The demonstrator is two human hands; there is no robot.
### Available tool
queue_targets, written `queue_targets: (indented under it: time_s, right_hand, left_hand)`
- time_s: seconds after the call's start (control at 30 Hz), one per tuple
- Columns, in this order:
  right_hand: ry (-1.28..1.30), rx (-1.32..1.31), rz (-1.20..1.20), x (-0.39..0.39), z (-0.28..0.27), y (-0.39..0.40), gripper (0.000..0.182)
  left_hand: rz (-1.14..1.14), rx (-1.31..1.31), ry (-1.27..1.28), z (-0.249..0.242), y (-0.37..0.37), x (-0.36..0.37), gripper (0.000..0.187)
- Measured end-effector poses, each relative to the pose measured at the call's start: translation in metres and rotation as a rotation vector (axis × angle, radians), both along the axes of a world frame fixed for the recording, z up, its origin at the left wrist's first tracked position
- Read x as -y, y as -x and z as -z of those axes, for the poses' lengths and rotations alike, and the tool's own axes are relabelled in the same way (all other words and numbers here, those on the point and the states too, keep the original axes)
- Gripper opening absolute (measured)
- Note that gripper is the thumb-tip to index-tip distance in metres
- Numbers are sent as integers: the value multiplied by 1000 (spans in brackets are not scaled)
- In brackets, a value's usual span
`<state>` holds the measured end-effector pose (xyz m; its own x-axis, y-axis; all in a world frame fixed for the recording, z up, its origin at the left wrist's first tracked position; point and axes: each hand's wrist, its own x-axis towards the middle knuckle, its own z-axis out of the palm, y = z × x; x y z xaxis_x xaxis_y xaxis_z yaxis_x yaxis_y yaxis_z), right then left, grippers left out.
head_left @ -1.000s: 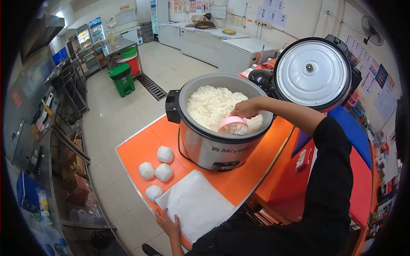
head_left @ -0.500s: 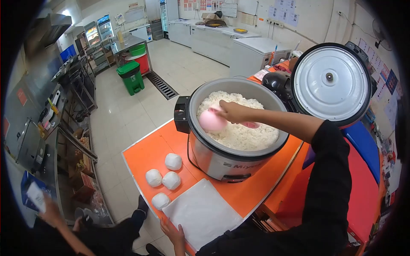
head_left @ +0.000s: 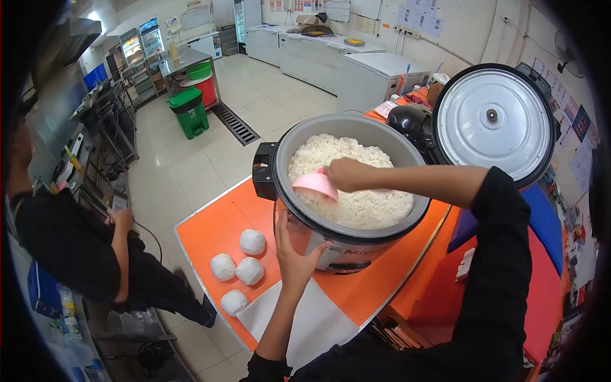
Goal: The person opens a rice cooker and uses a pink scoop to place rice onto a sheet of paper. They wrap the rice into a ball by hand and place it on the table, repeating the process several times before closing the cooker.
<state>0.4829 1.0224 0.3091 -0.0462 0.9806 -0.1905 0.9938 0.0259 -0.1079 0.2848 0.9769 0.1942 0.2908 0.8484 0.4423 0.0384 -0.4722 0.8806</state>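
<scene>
My right hand (head_left: 349, 175) is closed on a pink scoop (head_left: 316, 185), whose bowl rests in the white rice (head_left: 363, 207) inside a large cooker (head_left: 312, 239). With fingers spread, my left hand (head_left: 294, 254) is at the cooker's front left side, holding nothing. The cooker's round lid (head_left: 494, 124) stands open at the right. White paper (head_left: 312, 318) lies on the orange table (head_left: 232, 219) below my left hand, partly hidden by my forearm. Several white wrapped balls (head_left: 252, 242) sit on the table left of the cooker.
Another person (head_left: 83, 235) in black stands at the left beside the metal counters. A green bin (head_left: 189, 113) stands on the floor beyond the table. White chest freezers (head_left: 318, 60) line the far wall. A red surface (head_left: 445, 293) lies right of the table.
My left hand has moved from the paper up to the cooker's side. The scoop has tilted and its bowl now meets the rice. The other person has come further into view, more upright.
</scene>
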Motion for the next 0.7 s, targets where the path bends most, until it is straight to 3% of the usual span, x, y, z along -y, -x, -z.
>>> queue_targets:
  time_s: [0.1, 0.23, 0.3, 0.43, 0.5, 0.63, 0.7]
  right_hand:
    - [12, -37, 5, 32, -5, 10, 32]
    - [192, -211, 211, 54, -26, 17, 33]
    - [354, -389, 414, 59, -33, 13, 56]
    - [428, -336, 385, 60, -42, 6, 53]
    - [470, -568, 455, 57, -33, 3, 50]
    - [440, -537, 489, 66, -36, 8, 47]
    - [567, -480, 526, 65, -49, 8, 39]
  left_hand:
    - [24, 89, 57, 7, 0, 0, 97]
    - [-5, 61, 70, 1, 1, 0, 96]
    - [-17, 28, 61, 0, 2, -2, 96]
    - [0, 59, 33, 4, 0, -6, 97]
    - [-6, 37, 39, 3, 1, -4, 98]
    - [-46, -12, 39, 4, 3, -3, 99]
    - [-39, 5, 30, 1, 2, -6, 99]
